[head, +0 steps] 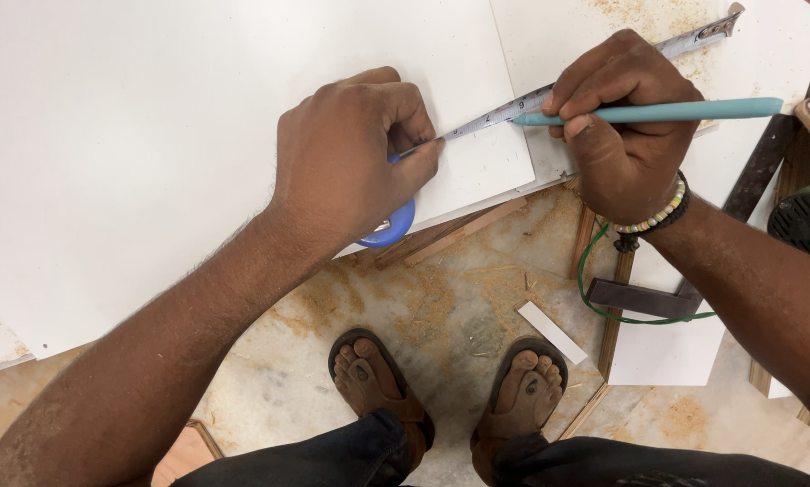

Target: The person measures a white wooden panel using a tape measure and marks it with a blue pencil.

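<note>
Tape runs taut across the white board from the blue tape case that my left hand grips, its thumb pressing the strip flat, while my right hand pins the strip down and pinches a teal pencil above it.

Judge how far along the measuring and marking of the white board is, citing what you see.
Done: the tape measure is stretched across the white board, its blue case under the left hand. In hand: the right hand puts a teal pencil to the tape. Left: no mark shows yet, so marking remains.
</note>
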